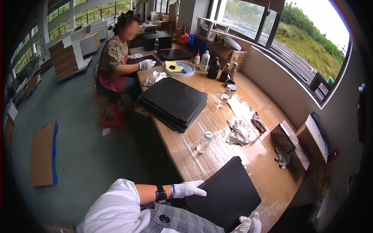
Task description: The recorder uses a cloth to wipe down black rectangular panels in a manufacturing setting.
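A flat black panel (229, 192) lies on the wooden bench (268, 171) right in front of me. My left hand (189, 189), in a white glove, rests on the panel's near left edge with fingers stretched out. My right hand (248, 224), also gloved, touches the panel's near corner at the picture's lower edge; only part of it shows. Neither hand visibly grips the panel.
A stack of black panels (173, 101) sits mid-bench. A lying clear bottle (204, 142), white rags (239, 132), a patterned box (289, 141) and several bottles (213, 68) are on the bench. A seated person (116, 58) in white gloves works farther along. Cardboard (42, 153) lies on the floor.
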The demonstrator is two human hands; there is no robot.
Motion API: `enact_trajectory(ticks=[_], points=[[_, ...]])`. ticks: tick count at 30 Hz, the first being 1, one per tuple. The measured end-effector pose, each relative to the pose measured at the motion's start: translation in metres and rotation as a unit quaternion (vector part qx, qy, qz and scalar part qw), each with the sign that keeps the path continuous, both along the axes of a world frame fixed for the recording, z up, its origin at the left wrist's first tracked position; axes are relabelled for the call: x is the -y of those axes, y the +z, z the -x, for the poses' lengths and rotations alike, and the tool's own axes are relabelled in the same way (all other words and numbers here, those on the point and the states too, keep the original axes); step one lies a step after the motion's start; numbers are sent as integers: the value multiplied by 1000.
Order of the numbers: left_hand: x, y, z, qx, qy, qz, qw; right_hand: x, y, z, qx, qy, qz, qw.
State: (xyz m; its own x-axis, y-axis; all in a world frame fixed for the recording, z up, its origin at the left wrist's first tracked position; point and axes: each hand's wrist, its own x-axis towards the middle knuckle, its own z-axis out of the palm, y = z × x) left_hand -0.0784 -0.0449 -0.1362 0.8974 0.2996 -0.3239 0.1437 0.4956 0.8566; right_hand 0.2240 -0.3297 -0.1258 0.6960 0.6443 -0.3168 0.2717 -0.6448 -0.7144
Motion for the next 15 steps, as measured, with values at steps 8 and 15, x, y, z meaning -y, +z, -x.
enact_trajectory(ticks=[8,15], points=[[-19,98,24,118,14,11,993,-49,138,36,-150,-235,-369,887],[-51,141,99,246,131,35,960,-64,149,106,-78,-142,-413,896]])
